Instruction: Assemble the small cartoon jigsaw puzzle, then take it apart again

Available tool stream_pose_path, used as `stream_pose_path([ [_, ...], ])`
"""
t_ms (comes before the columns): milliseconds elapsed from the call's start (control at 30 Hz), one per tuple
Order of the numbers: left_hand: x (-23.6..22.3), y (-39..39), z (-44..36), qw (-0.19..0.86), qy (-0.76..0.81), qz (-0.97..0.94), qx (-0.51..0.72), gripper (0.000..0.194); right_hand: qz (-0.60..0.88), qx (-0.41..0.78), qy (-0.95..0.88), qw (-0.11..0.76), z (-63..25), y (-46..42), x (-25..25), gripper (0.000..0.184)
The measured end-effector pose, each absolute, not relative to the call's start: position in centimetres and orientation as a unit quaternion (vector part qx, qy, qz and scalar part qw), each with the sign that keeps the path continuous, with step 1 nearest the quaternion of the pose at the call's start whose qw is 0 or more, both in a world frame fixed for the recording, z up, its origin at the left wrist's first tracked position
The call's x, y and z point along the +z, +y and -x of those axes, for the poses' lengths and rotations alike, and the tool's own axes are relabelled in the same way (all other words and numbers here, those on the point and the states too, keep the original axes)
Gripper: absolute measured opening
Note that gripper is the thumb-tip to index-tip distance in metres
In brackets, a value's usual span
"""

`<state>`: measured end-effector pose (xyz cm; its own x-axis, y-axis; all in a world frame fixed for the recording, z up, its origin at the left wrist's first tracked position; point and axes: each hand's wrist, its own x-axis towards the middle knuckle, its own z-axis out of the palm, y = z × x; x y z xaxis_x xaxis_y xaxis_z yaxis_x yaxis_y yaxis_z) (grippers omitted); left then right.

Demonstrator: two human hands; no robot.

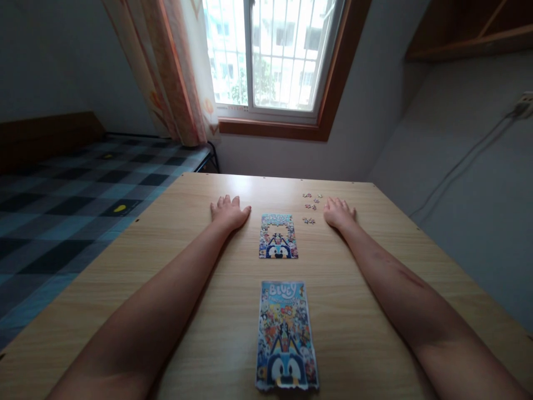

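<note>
My left hand (230, 213) rests palm down on the wooden table, fingers spread, just left of a jigsaw puzzle (278, 248). The puzzle is partly assembled, with a gap in its upper middle where the tabletop shows. My right hand (339, 213) lies flat on the table too, fingers apart, right of several loose puzzle pieces (308, 221). Neither hand touches the puzzle or holds anything. Nearer to me lies a picture sheet (285, 339) marked "Bluey", with a torn lower edge and the same blue dog's face as the puzzle.
The wooden table (225, 344) spreads beneath both arms. To the left stands a bed with a checked cover (83, 205). A window (275, 55) and a curtain (166, 72) are beyond the far edge. A cable (462, 161) hangs along the right wall.
</note>
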<state>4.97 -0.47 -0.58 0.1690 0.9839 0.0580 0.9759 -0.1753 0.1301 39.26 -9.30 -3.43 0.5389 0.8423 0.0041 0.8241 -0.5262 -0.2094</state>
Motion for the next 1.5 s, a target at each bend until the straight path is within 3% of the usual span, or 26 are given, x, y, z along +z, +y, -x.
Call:
stream_pose_path([
  [433,-0.2,-0.5,-4.8,0.013,0.636,-0.769,0.061,0.075,0.862,0.03,-0.486,0.143,-39.2,-9.4,-3.7,0.055],
  [600,-0.1,-0.5,-4.8,0.014,0.636,-0.769,0.053,0.076,0.809,-0.021,-0.532,0.251,-39.2,-9.7,-3.0,0.053],
  [700,-0.1,-0.4,-4.8,0.008,0.634,-0.771,0.055,0.075,0.739,0.013,-0.599,0.307,-39.2,-10.1,-1.6,0.04],
  [833,-0.4,-0.2,-4.6,0.001,0.631,-0.773,0.063,0.072,0.644,0.173,-0.706,0.239,-39.1,-10.7,0.6,0.027],
  [933,-0.4,-0.2,-4.6,-0.002,0.629,-0.775,0.065,0.071,0.622,0.223,-0.731,0.173,-38.6,-11.2,1.9,0.021],
  [1267,-0.1,-0.8,-5.2,0.025,0.632,-0.772,0.059,0.073,0.649,0.133,-0.743,0.1,-37.2,-11.8,2.7,0.013],
  [1500,0.2,-0.8,-5.4,0.028,0.631,-0.773,0.053,0.072,0.655,0.159,-0.733,0.091,-37.6,-11.7,2.7,0.009],
])
